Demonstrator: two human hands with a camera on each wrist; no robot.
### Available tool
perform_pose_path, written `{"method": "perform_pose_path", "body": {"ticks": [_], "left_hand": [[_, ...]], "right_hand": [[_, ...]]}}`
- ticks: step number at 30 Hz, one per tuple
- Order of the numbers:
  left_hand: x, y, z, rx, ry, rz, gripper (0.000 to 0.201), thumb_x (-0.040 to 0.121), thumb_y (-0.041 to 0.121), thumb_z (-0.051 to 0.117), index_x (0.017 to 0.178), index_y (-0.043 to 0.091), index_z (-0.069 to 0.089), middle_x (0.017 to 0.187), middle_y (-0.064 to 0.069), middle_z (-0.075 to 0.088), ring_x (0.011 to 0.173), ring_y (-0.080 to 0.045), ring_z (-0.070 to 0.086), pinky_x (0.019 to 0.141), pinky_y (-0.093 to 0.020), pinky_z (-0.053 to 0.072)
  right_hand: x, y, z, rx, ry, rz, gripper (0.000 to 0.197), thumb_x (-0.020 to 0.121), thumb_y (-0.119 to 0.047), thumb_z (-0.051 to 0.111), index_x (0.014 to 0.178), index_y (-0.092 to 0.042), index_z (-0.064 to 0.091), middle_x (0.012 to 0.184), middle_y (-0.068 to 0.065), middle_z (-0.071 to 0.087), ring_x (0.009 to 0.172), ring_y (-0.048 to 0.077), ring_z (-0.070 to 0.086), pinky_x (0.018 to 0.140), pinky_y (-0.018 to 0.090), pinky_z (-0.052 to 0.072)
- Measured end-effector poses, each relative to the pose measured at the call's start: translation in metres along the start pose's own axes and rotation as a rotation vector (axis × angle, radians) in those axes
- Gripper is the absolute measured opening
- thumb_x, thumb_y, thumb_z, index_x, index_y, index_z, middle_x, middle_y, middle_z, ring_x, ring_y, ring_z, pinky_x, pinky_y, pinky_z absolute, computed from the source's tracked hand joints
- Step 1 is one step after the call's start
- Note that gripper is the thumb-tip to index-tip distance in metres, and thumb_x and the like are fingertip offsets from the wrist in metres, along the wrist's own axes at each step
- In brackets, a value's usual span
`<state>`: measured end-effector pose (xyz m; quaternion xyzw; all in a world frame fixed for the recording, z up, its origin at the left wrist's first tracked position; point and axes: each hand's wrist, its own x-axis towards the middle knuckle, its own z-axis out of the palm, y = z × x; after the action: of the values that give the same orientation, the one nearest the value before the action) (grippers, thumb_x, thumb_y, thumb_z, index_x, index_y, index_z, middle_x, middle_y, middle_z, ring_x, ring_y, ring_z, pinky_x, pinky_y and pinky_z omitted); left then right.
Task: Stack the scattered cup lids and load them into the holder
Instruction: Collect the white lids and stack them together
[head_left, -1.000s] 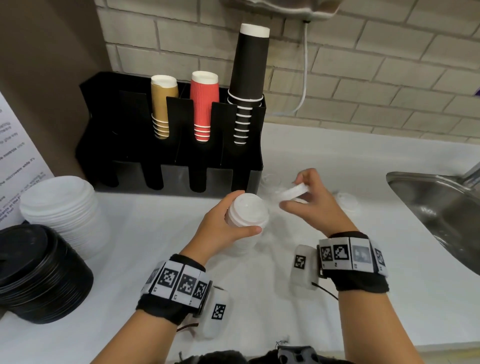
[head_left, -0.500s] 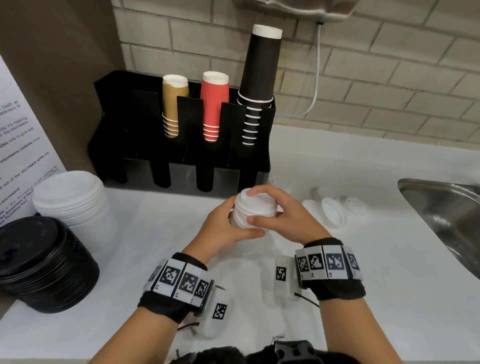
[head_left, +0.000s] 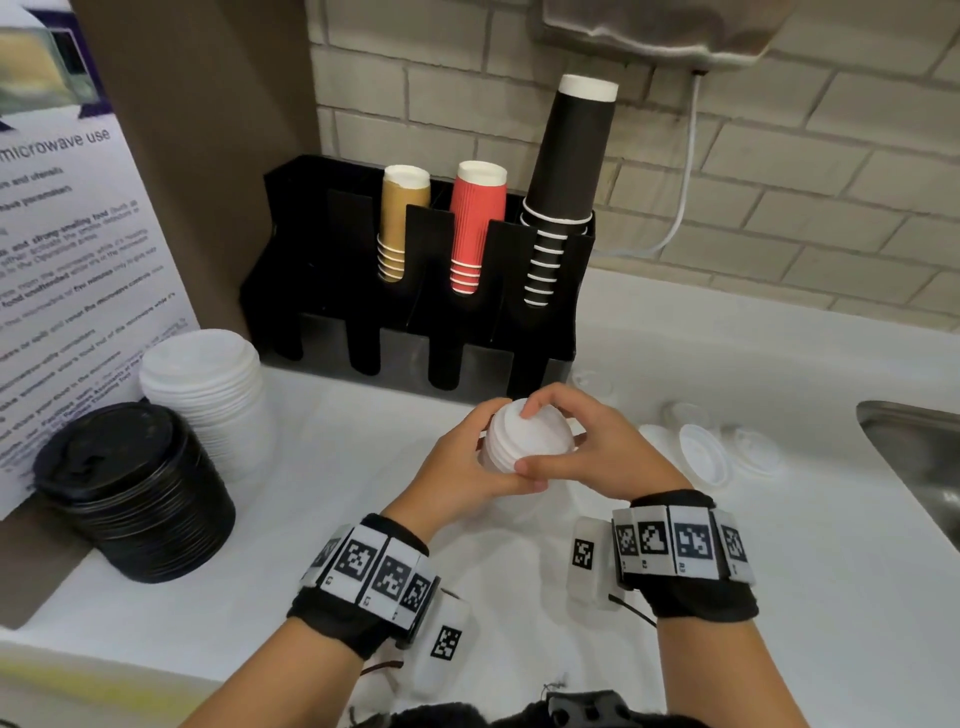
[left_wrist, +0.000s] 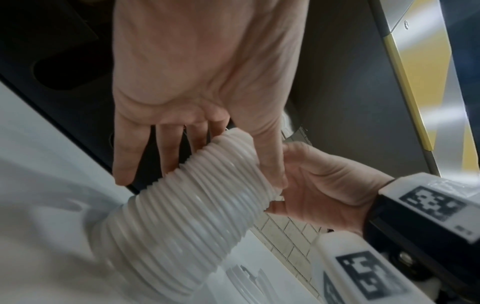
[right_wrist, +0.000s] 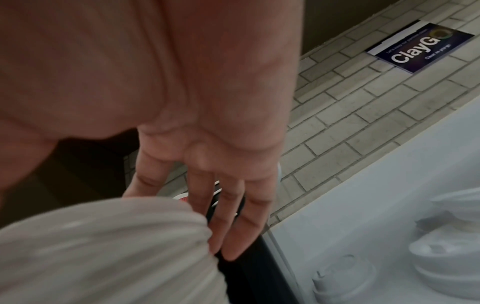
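A tall stack of white cup lids stands on the white counter just in front of the black cup holder. My left hand wraps its upper part from the left; in the left wrist view the lid stack sits between thumb and fingers. My right hand grips the top lids from the right, index finger curled over the top and thumb on the near side. Three loose white lids lie to the right. In the right wrist view the lid stack is blurred.
The holder carries brown, red and black paper cups; its leftmost slot looks dark. A pile of white lids and a pile of black lids sit at the left beside a notice. A steel sink lies at the right.
One second ago my right hand held a single lid beside the stack. It has brought the lid onto the top, and both hands now hold the stack.
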<state>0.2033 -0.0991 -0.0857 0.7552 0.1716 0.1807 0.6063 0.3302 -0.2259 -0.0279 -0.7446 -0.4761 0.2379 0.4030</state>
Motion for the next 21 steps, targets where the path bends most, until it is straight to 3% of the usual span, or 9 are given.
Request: {"method": "perform_pose_path", "body": {"ticks": [3, 6, 8, 13, 21], "left_hand": [[0.0, -0.002, 0.002, 0.008, 0.003, -0.003, 0.075, 0.066, 0.025, 0.089, 0.129, 0.034, 0.05, 0.121, 0.015, 0.059, 0.113, -0.004, 0.055, 0.086, -0.015, 0.049], [0.002, -0.003, 0.002, 0.013, 0.01, -0.003, 0.076, 0.064, 0.023, 0.09, 0.129, 0.031, 0.051, 0.12, 0.014, 0.06, 0.113, -0.004, 0.055, 0.09, -0.016, 0.048], [0.002, -0.004, 0.001, 0.017, 0.003, 0.006, 0.075, 0.065, 0.024, 0.09, 0.13, 0.03, 0.052, 0.121, 0.013, 0.061, 0.113, -0.004, 0.055, 0.09, -0.015, 0.047], [0.004, -0.007, -0.002, 0.012, -0.022, 0.005, 0.075, 0.067, 0.025, 0.089, 0.132, 0.029, 0.051, 0.125, 0.011, 0.059, 0.119, -0.007, 0.053, 0.094, -0.014, 0.044], [0.007, -0.01, -0.004, 0.005, -0.042, 0.0, 0.074, 0.068, 0.027, 0.088, 0.132, 0.029, 0.051, 0.128, 0.01, 0.058, 0.122, -0.011, 0.052, 0.093, -0.013, 0.042]], "right_hand": [[-0.001, 0.0, 0.001, -0.037, -0.013, -0.014, 0.044, 0.07, -0.022, 0.083, 0.102, -0.036, 0.057, 0.118, -0.006, 0.056, 0.109, 0.014, 0.053, 0.084, 0.029, 0.051], [-0.001, 0.001, 0.002, -0.06, -0.023, -0.041, 0.044, 0.071, -0.019, 0.083, 0.102, -0.038, 0.058, 0.121, -0.007, 0.055, 0.111, 0.009, 0.05, 0.083, 0.016, 0.042], [-0.001, 0.002, 0.001, -0.058, -0.031, -0.038, 0.042, 0.072, -0.02, 0.083, 0.102, -0.036, 0.059, 0.122, -0.009, 0.054, 0.113, 0.008, 0.049, 0.083, 0.013, 0.04], [0.0, 0.006, -0.001, 0.012, -0.008, 0.008, 0.04, 0.072, -0.022, 0.083, 0.103, -0.026, 0.059, 0.123, -0.005, 0.056, 0.114, 0.015, 0.052, 0.092, 0.03, 0.049], [-0.001, 0.012, -0.001, 0.069, -0.031, 0.018, 0.033, 0.079, -0.018, 0.077, 0.104, -0.022, 0.056, 0.13, -0.006, 0.053, 0.118, 0.016, 0.052, 0.098, 0.033, 0.048]]}}
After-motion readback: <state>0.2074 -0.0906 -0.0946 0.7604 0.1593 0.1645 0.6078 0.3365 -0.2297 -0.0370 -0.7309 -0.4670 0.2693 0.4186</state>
